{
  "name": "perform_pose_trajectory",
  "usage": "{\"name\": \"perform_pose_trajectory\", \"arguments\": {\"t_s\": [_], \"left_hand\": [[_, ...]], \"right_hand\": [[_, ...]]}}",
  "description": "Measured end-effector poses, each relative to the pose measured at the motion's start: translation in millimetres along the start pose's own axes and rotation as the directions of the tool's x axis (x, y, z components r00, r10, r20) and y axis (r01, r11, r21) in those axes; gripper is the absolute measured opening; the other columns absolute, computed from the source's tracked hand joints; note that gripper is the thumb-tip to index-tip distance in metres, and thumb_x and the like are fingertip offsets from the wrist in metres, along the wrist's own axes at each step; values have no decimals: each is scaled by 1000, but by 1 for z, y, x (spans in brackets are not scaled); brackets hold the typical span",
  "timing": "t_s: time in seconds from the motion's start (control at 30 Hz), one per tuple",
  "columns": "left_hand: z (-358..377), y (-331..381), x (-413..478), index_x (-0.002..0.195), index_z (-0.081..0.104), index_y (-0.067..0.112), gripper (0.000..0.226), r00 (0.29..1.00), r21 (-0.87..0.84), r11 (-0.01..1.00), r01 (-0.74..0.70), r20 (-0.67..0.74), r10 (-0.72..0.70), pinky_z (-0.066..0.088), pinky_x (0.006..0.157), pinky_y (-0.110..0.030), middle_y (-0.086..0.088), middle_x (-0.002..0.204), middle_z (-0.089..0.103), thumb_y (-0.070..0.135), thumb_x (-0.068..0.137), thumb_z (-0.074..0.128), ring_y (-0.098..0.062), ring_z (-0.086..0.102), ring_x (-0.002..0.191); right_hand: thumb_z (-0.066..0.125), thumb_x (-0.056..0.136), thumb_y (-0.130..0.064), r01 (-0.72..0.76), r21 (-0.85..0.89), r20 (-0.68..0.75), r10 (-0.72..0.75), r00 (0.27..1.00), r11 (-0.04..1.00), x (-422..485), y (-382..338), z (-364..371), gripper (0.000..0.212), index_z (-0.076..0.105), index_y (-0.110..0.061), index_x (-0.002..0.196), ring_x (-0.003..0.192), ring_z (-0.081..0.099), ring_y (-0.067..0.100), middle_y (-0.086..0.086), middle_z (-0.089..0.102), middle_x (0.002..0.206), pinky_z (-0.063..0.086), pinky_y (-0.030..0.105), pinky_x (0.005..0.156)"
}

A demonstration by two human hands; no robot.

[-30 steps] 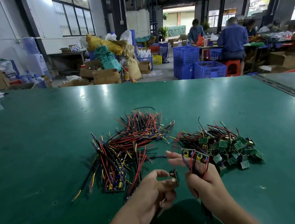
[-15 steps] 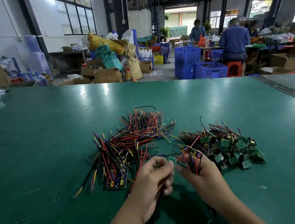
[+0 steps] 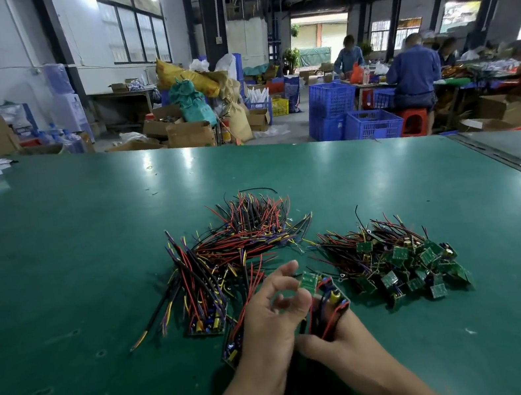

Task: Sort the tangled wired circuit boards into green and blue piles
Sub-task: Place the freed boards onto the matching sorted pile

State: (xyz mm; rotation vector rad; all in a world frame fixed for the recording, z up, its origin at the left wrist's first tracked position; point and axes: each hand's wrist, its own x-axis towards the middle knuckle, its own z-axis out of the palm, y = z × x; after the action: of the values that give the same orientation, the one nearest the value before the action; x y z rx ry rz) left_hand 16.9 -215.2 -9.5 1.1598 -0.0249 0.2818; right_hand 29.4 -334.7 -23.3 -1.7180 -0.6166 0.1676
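Over green matting [image 3: 76, 386], clamping a wired bundle [image 3: 327, 307] in the right hand [image 3: 344, 346] and pinching a small green board [image 3: 309, 282] with the left hand [image 3: 271, 327]. Judging it light and snag-prone, favouring stiff board edges over springy leads. Lying beyond, green pile [image 3: 403, 266] right, darker-board pile [image 3: 210, 314] left

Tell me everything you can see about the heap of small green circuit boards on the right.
The heap of small green circuit boards lies on the green tabletop, just right of the right hand, untouched. Square boards tilt every way, bunched at its near right; thin red and black wires trail back left.
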Motion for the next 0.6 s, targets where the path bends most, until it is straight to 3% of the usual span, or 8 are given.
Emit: {"name": "perform_pose_trajectory", "arguments": {"t_s": [0.07,0.17,0.23,0.33,0.43,0.53,0.6], "left_hand": [[0,-1,-1,65,66,18,38,998,-35,999,15,54,-13,55,78,-30,0,113,71,40,50,93,-15,68,98],[1,-5,-3,61,63,13,23,995,-68,996,54,89,-48,56,72,-25,-2,97,73,12,53,84,-17,70,86],[-1,-4,-3,67,60,8,24,994,-19,999,46,103,-44,54,76,-27,-6,94,71,10,59,83,-17,67,86],[-1,-2,-8,92,55,-3,46,983,196,980,-30,181,-7,48,86,-34,-14,94,61,30,75,80,-21,60,88],[6,-4,-13,112,53,13,69,983,399,917,-18,177,-58,48,97,-35,-6,108,65,54,61,78,-19,62,102],[3,-3,-9,111,55,25,70,982,548,836,-23,170,-84,43,99,-28,4,114,60,62,55,74,-8,56,109],[-2,-1,-7,101,66,21,57,965,574,816,-60,243,-100,48,93,-31,0,105,67,58,58,76,-13,61,102]], "right_hand": [[63,75,-21,37,16,-7,-37,999,999,1,-1,4,25,67,-18,100,80,66,32,19,69,89,53,57,78],[64,73,-21,35,96,-38,-31,999,995,2,1,1,33,70,-31,104,95,69,13,2,74,98,57,34,82],[64,76,-27,41,24,-74,-39,996,999,2,3,-2,26,70,-32,100,90,69,13,-1,74,95,57,32,78],[55,82,-23,26,-58,-130,-33,991,998,4,2,-4,17,69,-19,89,76,65,23,6,71,84,54,43,71],[51,81,-17,-25,0,-103,25,994,1000,4,-3,-4,19,66,-6,79,71,58,18,9,67,74,50,43,64],[55,95,-12,-71,9,-86,71,994,997,5,-4,-6,19,67,-4,83,75,57,18,7,64,78,50,49,70],[58,96,-12,-43,-61,-39,41,998,997,5,-7,-7,19,72,-20,86,82,64,13,-3,70,84,53,42,79]]}}
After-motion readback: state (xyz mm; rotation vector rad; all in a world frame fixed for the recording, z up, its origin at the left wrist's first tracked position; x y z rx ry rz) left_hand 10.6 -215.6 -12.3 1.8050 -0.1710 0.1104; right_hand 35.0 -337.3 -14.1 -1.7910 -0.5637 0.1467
